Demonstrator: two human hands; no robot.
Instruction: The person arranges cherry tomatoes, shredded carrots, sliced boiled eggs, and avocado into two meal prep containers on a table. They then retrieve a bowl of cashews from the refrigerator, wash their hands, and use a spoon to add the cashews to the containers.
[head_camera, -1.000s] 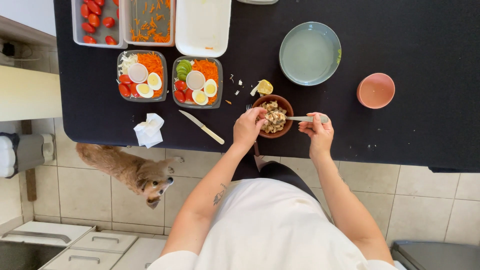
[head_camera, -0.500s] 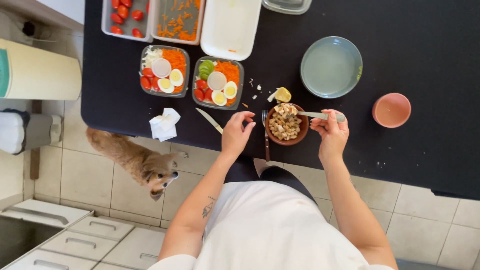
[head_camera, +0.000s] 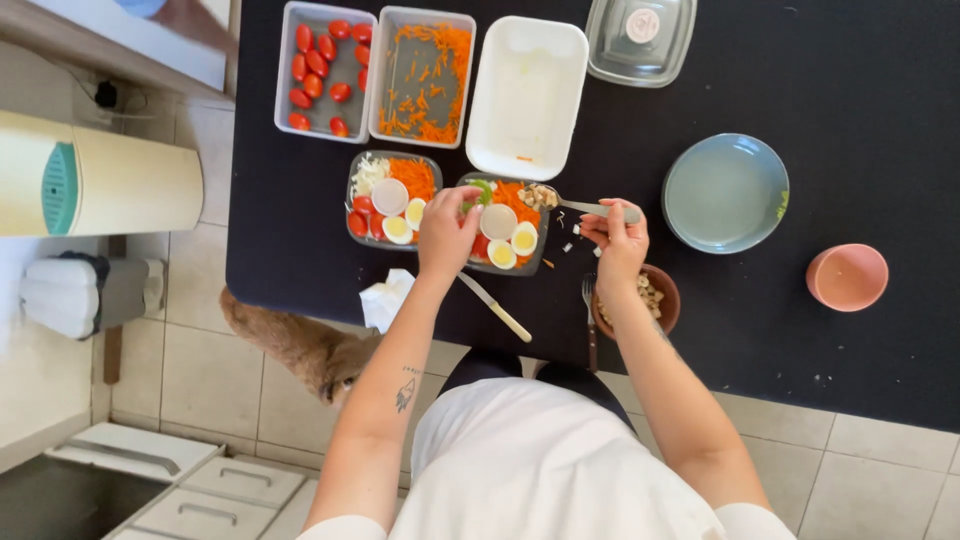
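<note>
**A:** What did the hands hold?

**B:** Right hand (head_camera: 618, 243), centre of frame: closed on a spoon (head_camera: 580, 204) by its handle, bowl end loaded with pale chunks and held over the upper right corner of the right meal box (head_camera: 502, 224). Left hand (head_camera: 447, 234): laid on that box's left edge, fingers curled at the rim; whether it gripped the box, I could not tell.

**A:** Packages, by place?

**B:** Upper centre, a row on the black table (head_camera: 860, 80): a clear rectangular tub of cherry tomatoes (head_camera: 322, 70); beside it a clear tub of grated carrot (head_camera: 421, 76); then a white rectangular tub (head_camera: 527, 97), nearly bare inside; then a clear lid (head_camera: 640, 37) bearing a round pale label. Below the row: the left meal box (head_camera: 391, 200) and the right one, side by side, each with carrot, tomato, halved egg and a small round white cup.

**A:** Other items?

**B:** Brown bowl (head_camera: 655, 298) of pale chunks just under the right hand, fork (head_camera: 589, 318) at its left. Knife (head_camera: 495, 309) with a cream handle below the right box. Crumpled napkin (head_camera: 385, 297) at the table's edge. Pale blue plate (head_camera: 725, 192), right of centre. Pink cup (head_camera: 846, 277), far right. Cream cylinder (head_camera: 95, 187) with a teal patch, left edge. Brown dog (head_camera: 305, 348) on the tiled floor, lower left.
</note>
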